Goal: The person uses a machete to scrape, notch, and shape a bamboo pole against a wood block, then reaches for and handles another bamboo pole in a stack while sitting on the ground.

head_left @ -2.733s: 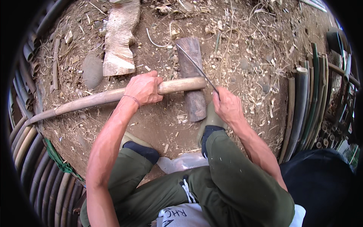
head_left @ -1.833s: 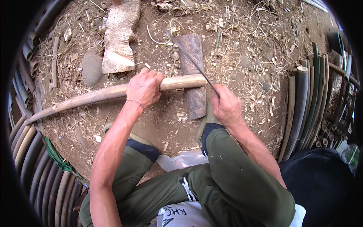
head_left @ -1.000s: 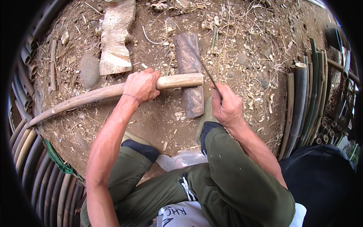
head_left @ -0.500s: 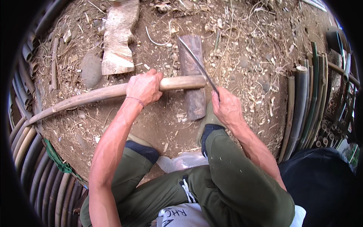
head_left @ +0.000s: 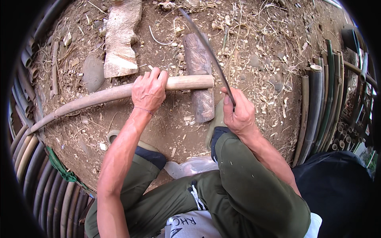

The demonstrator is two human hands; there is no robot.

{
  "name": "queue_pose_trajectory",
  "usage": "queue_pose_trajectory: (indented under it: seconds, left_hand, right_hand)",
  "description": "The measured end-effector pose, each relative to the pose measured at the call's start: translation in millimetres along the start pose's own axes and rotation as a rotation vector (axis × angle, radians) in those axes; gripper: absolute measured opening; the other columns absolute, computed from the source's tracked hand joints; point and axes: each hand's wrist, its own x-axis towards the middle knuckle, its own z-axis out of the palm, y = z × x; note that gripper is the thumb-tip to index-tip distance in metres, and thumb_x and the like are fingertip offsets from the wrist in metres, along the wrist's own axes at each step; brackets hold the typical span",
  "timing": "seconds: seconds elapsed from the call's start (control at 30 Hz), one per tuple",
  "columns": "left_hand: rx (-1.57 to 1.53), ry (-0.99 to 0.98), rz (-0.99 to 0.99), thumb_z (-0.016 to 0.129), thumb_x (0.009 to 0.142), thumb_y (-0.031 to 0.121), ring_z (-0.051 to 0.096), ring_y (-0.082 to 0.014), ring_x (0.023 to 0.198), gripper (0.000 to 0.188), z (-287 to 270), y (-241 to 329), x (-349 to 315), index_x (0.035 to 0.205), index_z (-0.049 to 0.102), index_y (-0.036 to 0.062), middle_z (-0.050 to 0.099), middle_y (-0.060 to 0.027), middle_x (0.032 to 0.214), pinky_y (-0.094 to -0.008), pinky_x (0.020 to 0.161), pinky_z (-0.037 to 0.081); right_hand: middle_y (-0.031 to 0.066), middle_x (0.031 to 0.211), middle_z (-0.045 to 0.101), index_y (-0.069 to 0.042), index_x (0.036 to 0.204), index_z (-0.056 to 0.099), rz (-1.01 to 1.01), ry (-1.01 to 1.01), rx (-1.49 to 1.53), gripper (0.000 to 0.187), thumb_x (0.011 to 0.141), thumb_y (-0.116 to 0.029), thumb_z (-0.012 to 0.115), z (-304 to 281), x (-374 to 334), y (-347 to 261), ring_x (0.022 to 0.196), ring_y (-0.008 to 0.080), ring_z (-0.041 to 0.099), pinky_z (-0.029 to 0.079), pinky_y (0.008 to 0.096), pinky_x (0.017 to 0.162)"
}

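My left hand [head_left: 149, 88] is wrapped around a long pale pole [head_left: 101, 96], a little short of its cut right end. That end rests across a short dark wood block [head_left: 197, 59] lying on the dirt. My right hand [head_left: 239, 110] grips a machete [head_left: 210, 51], its handle mostly hidden in the fist. The long dark blade tilts up and to the left, its tip beyond the far end of the block. Blade and pole end look apart.
Wood chips and shavings litter the dirt. A rough split plank [head_left: 122, 39] and a round stone [head_left: 93, 73] lie at the far left. Bamboo poles [head_left: 316, 103] line the right side, and more poles [head_left: 43, 194] the left. A clear plastic bag [head_left: 189, 167] lies between my feet.
The machete has lifted off the pole's end, and its tip has swung farther away. My right hand moved slightly right and back. My left hand keeps its hold on the pole.
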Motion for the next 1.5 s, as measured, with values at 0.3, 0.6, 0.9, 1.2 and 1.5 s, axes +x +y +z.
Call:
queue_pose_trajectory:
  seconds: [0.3, 0.6, 0.9, 1.2, 1.5]
  left_hand:
    - [0.049, 0.034, -0.031, 0.068, 0.071, 0.006, 0.059, -0.0229, 0.079, 0.026, 2.0, -0.8, -5.4, 0.094, 0.056, 0.0117, 0.053, -0.0050, 0.087, -0.0367, 0.068, 0.045]
    - [-0.023, -0.165, -0.079, 0.087, 0.062, 0.020, 0.046, -0.0327, 0.122, 0.080, -41.4, -19.2, -11.9, 0.131, 0.047, 0.0085, 0.047, -0.0144, 0.130, -0.0448, 0.105, 0.039]
    - [0.176, -0.046, -0.069, 0.092, 0.056, 0.050, 0.051, -0.0235, 0.089, 0.071, -57.3, -42.9, -18.7, 0.099, 0.054, 0.0083, 0.051, -0.0064, 0.092, -0.0369, 0.075, 0.040]
    - [-0.271, 0.782, -0.950, 0.074, 0.086, 0.045, 0.055, -0.0303, 0.102, 0.064, -40.4, -83.1, -49.0, 0.118, 0.055, -0.0069, 0.055, -0.0199, 0.112, -0.0438, 0.095, 0.045]
    - [-1.946, 1.165, -1.464, 0.070, 0.090, 0.038, 0.058, -0.0317, 0.115, 0.052, -12.5, -220.0, -173.8, 0.126, 0.055, 0.0031, 0.061, -0.0141, 0.123, -0.0523, 0.106, 0.044]
  right_hand:
    - [0.0206, 0.088, 0.065, -0.001, 0.103, 0.061, 0.031, 0.005, -0.023, 0.013, 0.093, -0.010, 0.060, 5.9, -6.6, 6.1, 0.070, 0.0376, 0.067, 0.053, 0.0445, 0.058]
    - [0.0169, 0.076, 0.063, -0.001, 0.113, 0.063, 0.402, -0.193, 0.137, 0.022, 0.094, -0.012, 0.061, -17.5, -23.6, 19.7, 0.065, 0.0311, 0.065, 0.051, 0.0427, 0.061]
    - [0.0152, 0.108, 0.055, -0.011, 0.151, 0.042, 0.186, -0.031, -0.026, 0.068, 0.087, -0.008, 0.067, -69.9, -67.4, 14.4, 0.084, 0.0299, 0.064, 0.054, 0.0402, 0.072]
    - [0.0130, 0.108, 0.053, -0.024, 0.144, 0.052, 0.367, -0.094, -0.238, 0.055, 0.091, -0.018, 0.068, -45.9, -95.7, 46.1, 0.083, 0.0315, 0.064, 0.055, 0.0438, 0.067]
    - [0.0125, 0.107, 0.055, -0.024, 0.148, 0.048, 0.300, -0.063, -0.176, 0.059, 0.092, -0.015, 0.066, -36.0, -97.5, 66.3, 0.084, 0.0297, 0.063, 0.053, 0.0420, 0.069]
